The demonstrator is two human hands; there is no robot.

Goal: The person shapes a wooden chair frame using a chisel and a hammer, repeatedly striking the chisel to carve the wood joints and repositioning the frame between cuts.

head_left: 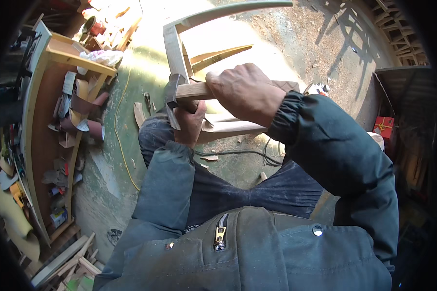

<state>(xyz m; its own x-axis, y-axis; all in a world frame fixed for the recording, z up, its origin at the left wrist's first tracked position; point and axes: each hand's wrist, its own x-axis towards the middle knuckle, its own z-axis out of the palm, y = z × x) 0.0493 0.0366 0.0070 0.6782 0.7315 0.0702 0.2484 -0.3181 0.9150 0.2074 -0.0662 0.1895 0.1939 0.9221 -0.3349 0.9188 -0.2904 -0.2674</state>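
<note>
My right hand [247, 92] is wrapped round the wooden handle of a hammer [192, 91], held level across my view. Its dark metal head hangs at the left end, just over my left hand [189, 123]. The fingers of that hand are closed; a brownish end shows by the thumb, but the hammer hides what it is. Both hands are at a pale wooden frame [174, 51], which looks like part of a chair. One long curved piece runs off to the far right, and a pale rail [233, 127] lies below my right hand.
A wooden shelf unit [39, 121] on the left holds rolls of sandpaper [90, 109]. A yellow cord [119, 126] and a dark cable [238, 152] lie on the dusty floor with wood chips. A red box [383, 128] stands at the right; wood scraps [75, 259] lie lower left.
</note>
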